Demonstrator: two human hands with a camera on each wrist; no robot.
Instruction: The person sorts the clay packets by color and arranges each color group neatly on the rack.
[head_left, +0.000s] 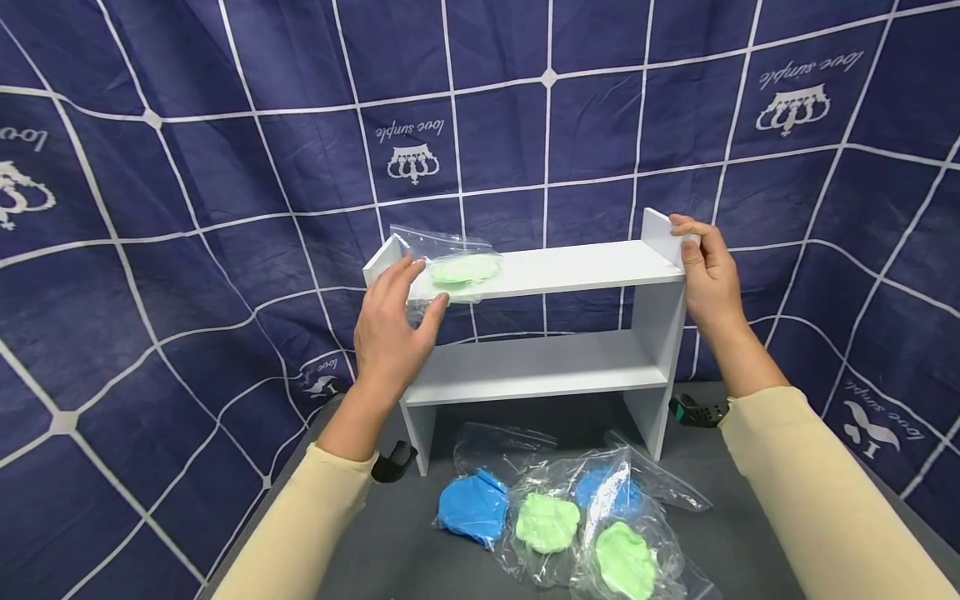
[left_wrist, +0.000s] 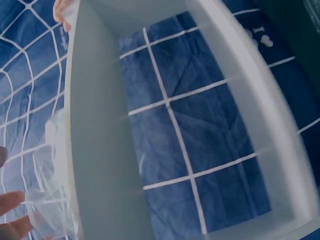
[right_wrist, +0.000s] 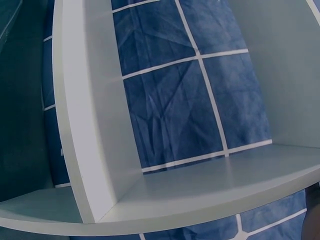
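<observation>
A white two-tier shelf (head_left: 536, 367) stands against the cloth backdrop. On the left of its top board lies a clear zip bag (head_left: 468, 246) with a flat light green lump (head_left: 467, 268) inside. My left hand (head_left: 390, 329) is beside that bag, fingers spread and thumb apart; whether a fingertip touches the plastic I cannot tell. In the left wrist view, fingertips (left_wrist: 12, 202) show close to the bag's clear plastic (left_wrist: 47, 200). At the shelf's upper right end, my right hand (head_left: 711, 275) grips the raised side panel between thumb and fingers. The right wrist view mostly shows the white boards (right_wrist: 107, 125).
On the dark grey table (head_left: 397, 542) in front of the shelf lie several clear bags, some overlapping. They hold a blue lump (head_left: 472, 507), a green lump (head_left: 547, 522), another blue lump (head_left: 596, 492) and another green lump (head_left: 626, 560). A blue gridded cloth (head_left: 502, 142) hangs behind.
</observation>
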